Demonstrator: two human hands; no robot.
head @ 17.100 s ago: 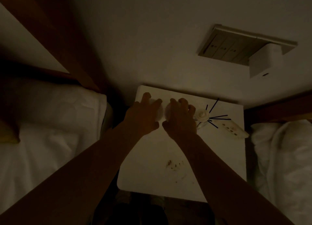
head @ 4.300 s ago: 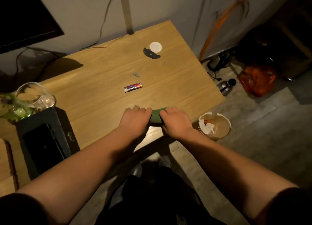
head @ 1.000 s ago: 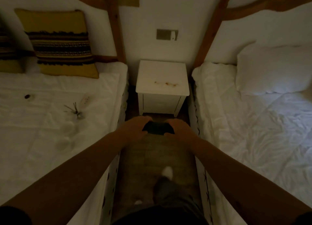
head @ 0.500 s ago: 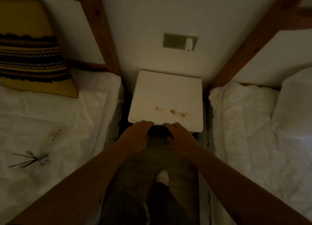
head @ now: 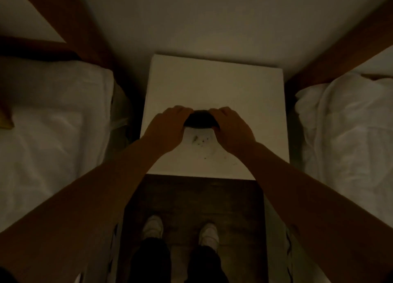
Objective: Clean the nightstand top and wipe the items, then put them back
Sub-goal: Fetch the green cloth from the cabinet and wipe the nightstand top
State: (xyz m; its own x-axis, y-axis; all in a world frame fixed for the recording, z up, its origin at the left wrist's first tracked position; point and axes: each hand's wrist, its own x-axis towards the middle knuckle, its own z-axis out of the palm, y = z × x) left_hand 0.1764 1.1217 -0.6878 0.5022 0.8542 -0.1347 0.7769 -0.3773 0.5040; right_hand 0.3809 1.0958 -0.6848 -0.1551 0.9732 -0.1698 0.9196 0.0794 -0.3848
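Fingers curled and pressed together, the left hand [head: 165, 129] and the right hand [head: 230, 129] grip the two ends of a dark cloth [head: 200, 121], which looks black in the dim room and is bunched into a short roll between them. The cloth sits low over the middle of the white nightstand top [head: 214, 87]; whether it actually touches the surface cannot be told from this angle. Just on the near side of the cloth, between the two wrists, a scatter of brown crumbs and smears [head: 198, 140] marks the top, with a few more specks trailing toward the front edge. The back half of the top is bare white. Both forearms reach in from the lower corners of the view. A bed with white sheets [head: 53, 138] lies against the nightstand's left side, and a second bed with rumpled white bedding [head: 344, 134] lies to its right, each with a brown wooden frame rising toward the pale wall [head: 191, 21] behind. Below the front edge, the person's light-coloured shoes [head: 153, 227] stand on a dark wooden floor [head: 191, 193].
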